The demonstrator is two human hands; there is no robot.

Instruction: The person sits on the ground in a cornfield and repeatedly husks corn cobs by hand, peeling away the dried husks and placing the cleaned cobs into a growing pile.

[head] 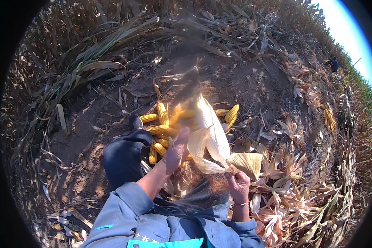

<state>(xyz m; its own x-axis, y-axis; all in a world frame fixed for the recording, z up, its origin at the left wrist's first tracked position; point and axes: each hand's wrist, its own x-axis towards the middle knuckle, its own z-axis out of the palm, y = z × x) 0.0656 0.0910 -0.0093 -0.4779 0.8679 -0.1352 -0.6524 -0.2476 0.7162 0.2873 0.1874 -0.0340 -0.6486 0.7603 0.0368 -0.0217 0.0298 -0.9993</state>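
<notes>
In the head view, my right hand (pixel 239 183) pinches the base of a pale, dry corn husk (pixel 215 139). The husk's leaves spread up and to the left; whether an ear is inside cannot be seen. Beside it on the left is my left hand (pixel 177 147), thumb upward, over a heap of husked yellow corn ears (pixel 163 114). Its fingers are mostly hidden, so what it holds is unclear. A blurred smear covers part of the heap. Brown corn silk (pixel 218 183) lies below the husk.
Discarded husks (pixel 279 207) pile up at the right. Another group of yellow ears (pixel 329 119) lies farther right. Cut stalks (pixel 105 46) curve along the far side. My bent leg (pixel 124 158) borders the heap's left. A person (pixel 333 64) is in the distance.
</notes>
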